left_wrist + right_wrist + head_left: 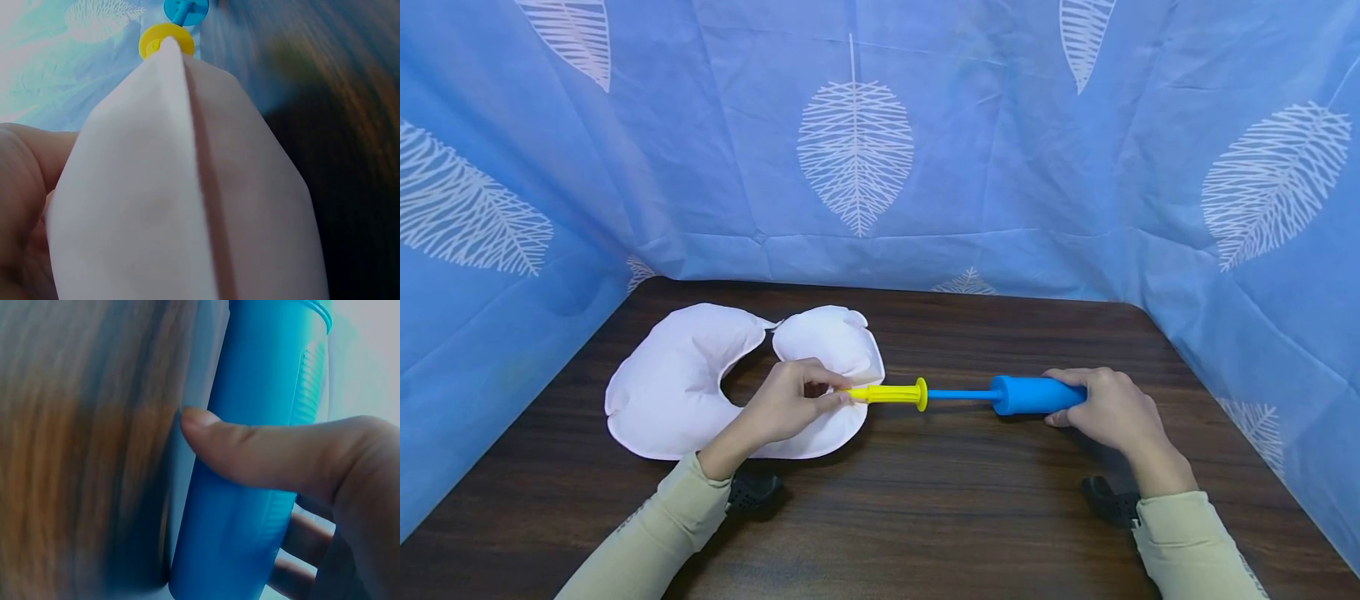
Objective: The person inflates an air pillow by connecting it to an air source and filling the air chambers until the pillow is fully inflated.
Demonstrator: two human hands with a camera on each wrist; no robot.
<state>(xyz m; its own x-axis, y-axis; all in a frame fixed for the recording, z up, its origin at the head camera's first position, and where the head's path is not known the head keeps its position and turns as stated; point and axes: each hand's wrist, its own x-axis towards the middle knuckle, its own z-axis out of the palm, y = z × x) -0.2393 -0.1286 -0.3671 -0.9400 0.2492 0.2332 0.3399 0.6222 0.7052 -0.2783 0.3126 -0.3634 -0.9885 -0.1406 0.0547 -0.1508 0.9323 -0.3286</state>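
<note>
A white inflatable neck pillow (662, 392), puffed up and wrinkled, lies on the left half of the table. Over its right lobe my left hand (793, 400) pinches the yellow nozzle end (895, 394) of a hand pump, right at the pillow's edge. A thin blue rod (958, 395) joins the yellow part to the pump's blue barrel (1030, 395). My right hand (1112, 408) grips that barrel, the thumb across it in the right wrist view. In the left wrist view the pillow (144, 187) hides the pinching fingertips.
The dark wood table (925, 517) has rounded back corners. Blue cloth (970, 167) with white leaf prints hangs along its back and both sides. A black wrist device (756, 492) sits below each hand.
</note>
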